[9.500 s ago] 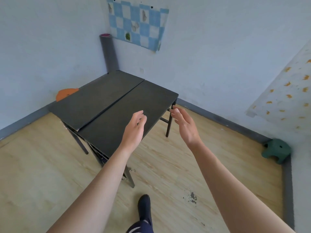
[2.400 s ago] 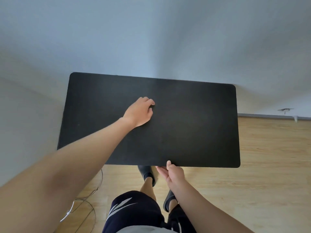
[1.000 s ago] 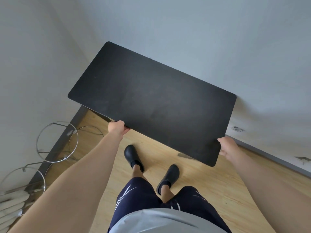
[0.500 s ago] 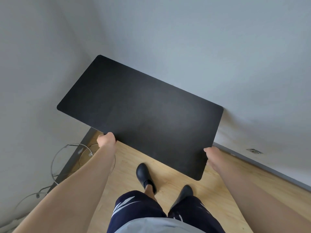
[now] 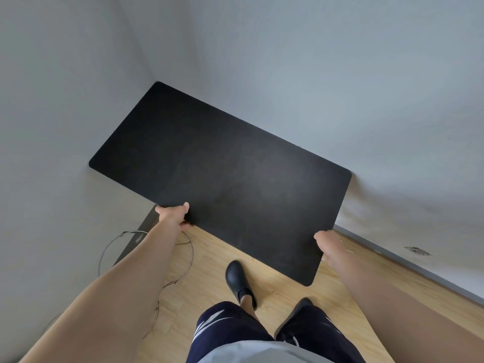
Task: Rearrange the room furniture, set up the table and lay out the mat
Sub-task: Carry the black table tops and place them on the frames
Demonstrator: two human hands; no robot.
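A black rectangular table (image 5: pixel 222 174) with rounded corners fills the middle of the view, its far corner pushed into the corner of two grey walls. Its legs are hidden beneath the top. My left hand (image 5: pixel 174 213) grips the near long edge toward its left end, thumb on top. My right hand (image 5: pixel 327 244) holds the short right-hand edge close to the near corner. No mat is in view.
Thin metal wire hoops (image 5: pixel 146 258) lie on the wooden floor (image 5: pixel 275 292) by the left wall, just under my left forearm. A dark baseboard (image 5: pixel 408 263) runs along the right wall. My two feet in black shoes (image 5: pixel 237 280) stand just short of the table.
The table has shifted deeper into the wall corner, with both hands still gripping its edges. Much earlier it stood beside a second table in another corner.
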